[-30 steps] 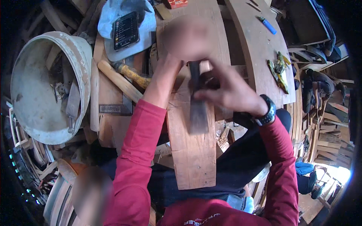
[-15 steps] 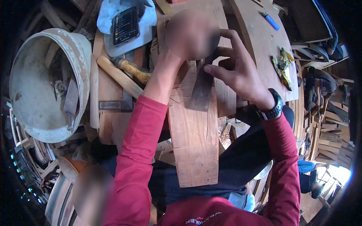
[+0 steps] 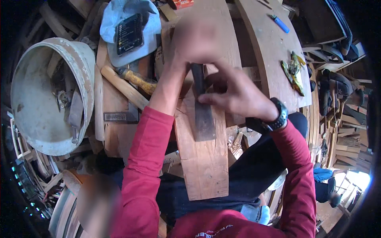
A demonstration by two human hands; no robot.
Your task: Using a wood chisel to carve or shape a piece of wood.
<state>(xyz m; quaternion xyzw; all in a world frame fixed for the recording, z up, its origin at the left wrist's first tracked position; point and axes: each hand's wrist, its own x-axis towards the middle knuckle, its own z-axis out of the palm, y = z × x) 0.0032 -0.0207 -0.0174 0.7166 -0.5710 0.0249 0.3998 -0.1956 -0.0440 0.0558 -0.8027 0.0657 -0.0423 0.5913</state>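
A long plank [image 3: 204, 174] extends toward my lap, with a dark, flat, tapered bar, probably a metal tool [image 3: 204, 125], lying lengthwise over its upper part. The thumb of my right hand [image 3: 234, 89] presses on the bar's left side while my fingers curl around it near its middle. At the bar's far end is my left hand [image 3: 194, 41], smeared by a blur, so its fingers and whatever they hold cannot be made out.
A white bucket [image 3: 27, 99] of tools stands left, near a yellow-handled tool [image 3: 139, 81]. A phone [image 3: 129, 35] rests on a pale plastic item. A curved board [image 3: 266, 51] carries a blue lighter [image 3: 279, 23] and a crumpled wrapper [image 3: 293, 73]. Co-workers [image 3: 325, 190] are at far right.
Over the last second the dark bar slid away from me, then back toward my body, my right hand moving with it. My left hand stayed at the far end.
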